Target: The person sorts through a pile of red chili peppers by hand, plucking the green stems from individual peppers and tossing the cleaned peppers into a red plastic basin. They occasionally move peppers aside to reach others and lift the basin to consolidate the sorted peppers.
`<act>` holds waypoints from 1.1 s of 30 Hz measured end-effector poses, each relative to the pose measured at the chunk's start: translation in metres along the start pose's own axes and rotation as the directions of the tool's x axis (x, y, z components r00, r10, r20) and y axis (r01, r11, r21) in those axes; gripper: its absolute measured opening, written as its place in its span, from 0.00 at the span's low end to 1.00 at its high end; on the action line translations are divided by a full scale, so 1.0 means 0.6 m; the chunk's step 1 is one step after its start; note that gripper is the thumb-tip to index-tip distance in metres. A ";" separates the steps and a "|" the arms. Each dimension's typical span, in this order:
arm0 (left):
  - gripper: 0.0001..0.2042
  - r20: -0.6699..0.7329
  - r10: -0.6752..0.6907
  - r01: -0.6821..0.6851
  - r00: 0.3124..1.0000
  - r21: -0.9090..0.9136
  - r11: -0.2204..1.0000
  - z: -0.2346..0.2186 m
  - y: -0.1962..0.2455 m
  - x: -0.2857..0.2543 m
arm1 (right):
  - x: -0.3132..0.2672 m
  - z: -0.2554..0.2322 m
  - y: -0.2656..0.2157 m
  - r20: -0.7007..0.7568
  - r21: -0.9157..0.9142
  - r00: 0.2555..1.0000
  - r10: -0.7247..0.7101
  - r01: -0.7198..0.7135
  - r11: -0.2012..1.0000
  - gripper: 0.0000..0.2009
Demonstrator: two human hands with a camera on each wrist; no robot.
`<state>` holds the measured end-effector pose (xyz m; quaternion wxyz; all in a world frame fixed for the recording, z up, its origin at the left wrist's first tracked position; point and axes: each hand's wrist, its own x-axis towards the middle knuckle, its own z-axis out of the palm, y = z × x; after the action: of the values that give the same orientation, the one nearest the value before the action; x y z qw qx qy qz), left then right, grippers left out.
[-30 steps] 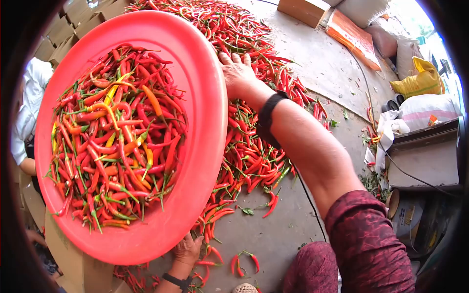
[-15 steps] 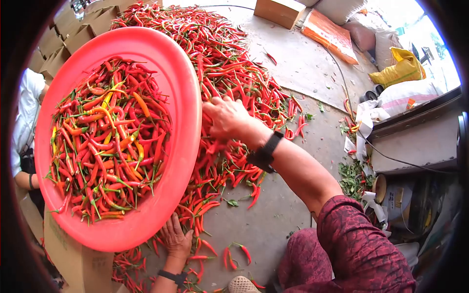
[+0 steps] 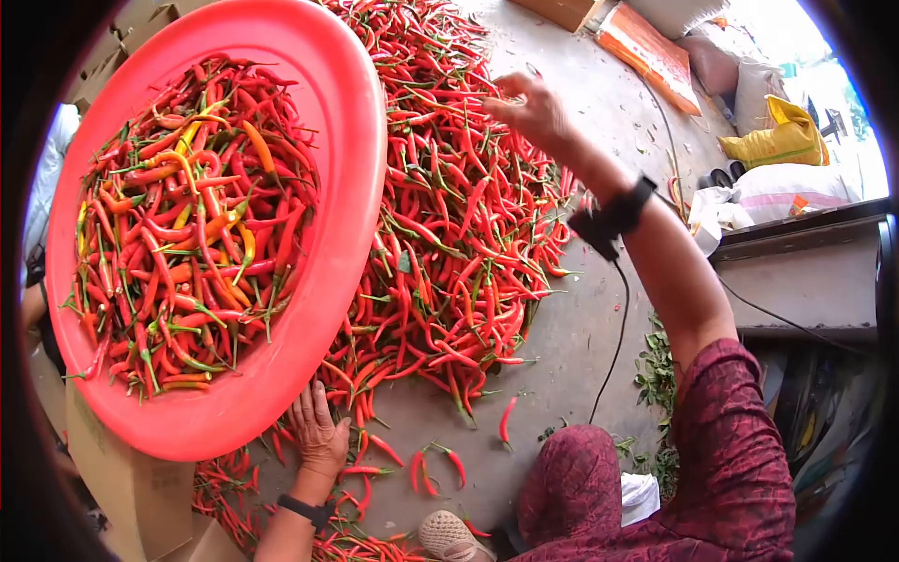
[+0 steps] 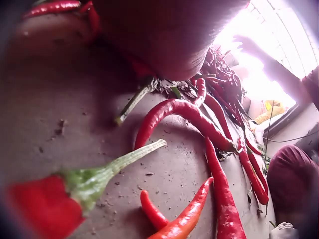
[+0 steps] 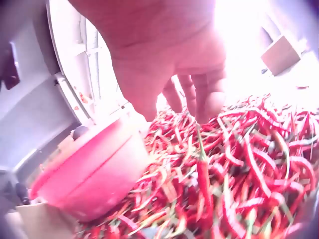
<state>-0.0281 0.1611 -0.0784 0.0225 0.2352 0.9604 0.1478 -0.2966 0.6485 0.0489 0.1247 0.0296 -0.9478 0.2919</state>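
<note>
The chilli pile [image 3: 412, 281] lies below and left of the raised right hand [image 3: 541, 117], its length running away from the person. One stem reaches those fingertips; whether their grip pinches it, I cannot tell. The left hand [image 3: 321, 442], fingers straight, is nearer the pile.

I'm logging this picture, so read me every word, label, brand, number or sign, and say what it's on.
No text can be read.
Box: faint marks, too blurred to read.
White sack: small orange patch, too small to make out any lettering.
Orange bag: any print is too blurred to read.
</note>
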 end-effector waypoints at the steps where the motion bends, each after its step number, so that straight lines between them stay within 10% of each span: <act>1: 0.51 0.025 -0.012 0.012 1.000 -0.004 1.000 -0.003 0.001 0.000 | 0.036 0.021 0.048 -0.122 -0.106 0.992 0.039 -0.052 0.993 0.29; 5: 0.51 0.085 -0.025 0.027 0.996 -0.022 0.999 -0.007 0.002 0.000 | 0.067 0.096 0.141 0.310 0.267 0.845 0.435 -0.516 0.814 0.37; 11: 0.51 0.108 0.001 0.001 0.994 -0.024 1.000 -0.003 0.000 0.000 | 0.090 0.135 0.203 0.614 0.380 0.669 0.420 -0.716 0.585 0.22; 12: 0.51 0.121 -0.004 0.005 0.993 -0.014 1.000 -0.003 -0.001 0.000 | 0.076 0.143 0.209 0.483 0.537 0.799 0.359 -0.594 0.600 0.14; 14: 0.51 0.120 -0.034 0.031 0.992 0.020 0.999 0.002 0.002 -0.002 | 0.064 0.134 0.191 0.465 0.108 0.883 0.069 -0.134 0.985 0.20; 18: 0.52 0.106 -0.028 0.024 0.994 0.035 0.999 0.004 -0.002 0.001 | 0.014 0.130 0.169 0.564 -0.017 0.810 -0.163 0.208 0.978 0.14; 19: 0.52 0.091 -0.015 0.012 0.996 0.039 0.999 0.006 -0.003 0.001 | -0.006 0.125 0.145 0.547 -0.074 0.732 -0.406 0.526 0.848 0.15; 22: 0.52 0.063 -0.003 0.000 0.998 0.042 0.999 0.007 -0.003 0.003 | -0.090 0.132 0.049 0.420 0.208 0.905 0.064 -0.164 0.964 0.19; 23: 0.52 0.043 0.010 -0.012 0.999 0.042 0.999 0.006 -0.005 0.004 | -0.104 0.140 0.038 0.547 0.363 0.822 0.161 -0.406 0.839 0.19; 29: 0.53 -0.008 -0.003 0.003 1.000 0.042 0.999 0.021 -0.014 0.000 | -0.283 0.174 -0.101 0.408 0.634 0.889 0.210 -0.441 0.636 0.26; 33: 0.51 0.034 0.009 -0.009 0.999 -0.004 1.000 0.004 -0.015 0.001 | -0.390 0.200 -0.157 0.308 0.477 0.912 0.270 -0.394 0.786 0.32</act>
<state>-0.0325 0.1542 -0.0831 0.0387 0.2421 0.9585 0.1458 -0.0846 0.4995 -0.0548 -0.0493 -0.0729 -0.8281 0.5536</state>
